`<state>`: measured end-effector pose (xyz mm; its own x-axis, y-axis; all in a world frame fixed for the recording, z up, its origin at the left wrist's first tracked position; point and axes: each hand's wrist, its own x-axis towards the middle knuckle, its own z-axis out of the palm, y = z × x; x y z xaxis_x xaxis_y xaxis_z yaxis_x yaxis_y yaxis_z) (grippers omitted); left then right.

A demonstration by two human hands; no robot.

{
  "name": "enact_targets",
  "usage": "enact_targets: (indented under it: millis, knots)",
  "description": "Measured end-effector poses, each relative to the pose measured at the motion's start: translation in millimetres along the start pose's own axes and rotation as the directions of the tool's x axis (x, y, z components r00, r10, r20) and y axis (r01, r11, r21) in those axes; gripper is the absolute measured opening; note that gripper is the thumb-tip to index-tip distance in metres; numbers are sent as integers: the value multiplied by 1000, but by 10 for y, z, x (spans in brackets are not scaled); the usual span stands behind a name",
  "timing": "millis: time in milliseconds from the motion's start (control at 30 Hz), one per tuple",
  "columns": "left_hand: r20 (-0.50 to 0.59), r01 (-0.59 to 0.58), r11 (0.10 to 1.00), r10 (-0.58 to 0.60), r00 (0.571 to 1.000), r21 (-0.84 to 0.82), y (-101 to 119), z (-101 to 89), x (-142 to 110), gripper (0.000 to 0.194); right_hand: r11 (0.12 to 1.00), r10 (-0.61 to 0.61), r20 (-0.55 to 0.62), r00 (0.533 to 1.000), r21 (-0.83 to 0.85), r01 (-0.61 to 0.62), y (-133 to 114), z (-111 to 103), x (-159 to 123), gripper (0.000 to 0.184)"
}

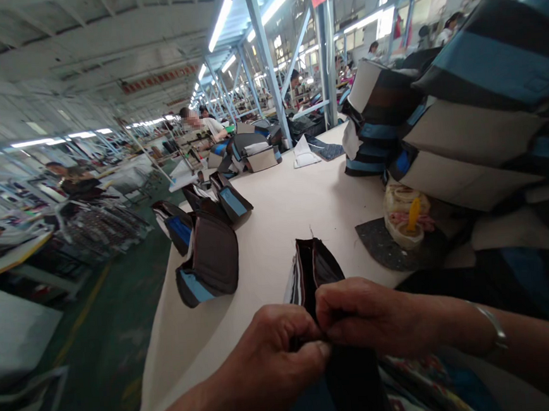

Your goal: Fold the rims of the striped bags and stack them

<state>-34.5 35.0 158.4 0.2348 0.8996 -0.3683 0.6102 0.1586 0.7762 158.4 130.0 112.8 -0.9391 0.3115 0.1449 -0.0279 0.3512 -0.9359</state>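
A dark fabric bag piece (pixel 329 261) with layered edges stands at the near edge of the pale table. My left hand (pixel 286 350) is closed on its upper edge, thumb pointing right. Right beside it, my right hand (pixel 354 316) pinches the same edge, its fingers curled in. The two hands meet over the piece and hide part of it. Below them, the dark side of the piece hangs toward my lap. Left of my hands sits a brown bag piece (pixel 214 251) with a light blue band.
More bag pieces (pixel 231 199) stand along the table's (pixel 275 218) left edge. A tall stack of blue and grey pieces (pixel 479 145) rises at the right. A glue pot (pixel 402 230) with a yellow-handled tool rests on a dark mat (pixel 377 245). Co-workers sit farther back.
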Motion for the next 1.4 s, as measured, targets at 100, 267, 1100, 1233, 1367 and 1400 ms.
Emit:
enact_targets:
  millis: [100,267,1100,1233,1367,1400]
  knots:
    - [-62,-30,994,36,997,106,16,27,-10,15,995,8,-29,1000,-97,-11,-7,6,-17,11]
    - [-158,-155,951,201,967,267,-17,92,-23,15,976,-19,-76,997,-219,2,-50,65,-86,5]
    - [76,-361,766,381,921,533,-69,83,-146,15,960,-97,-19,995,-266,89,-82,-20,-172,20]
    - [69,-369,726,408,911,580,-74,141,-145,17,960,-109,208,972,-231,157,-190,-83,-66,19]
    - [59,-271,799,285,957,537,-49,73,-151,25,827,-192,202,960,-494,269,-69,22,-56,8]
    - [75,-252,831,248,966,496,-34,24,-158,29,813,-195,192,962,-517,268,-37,42,-68,9]
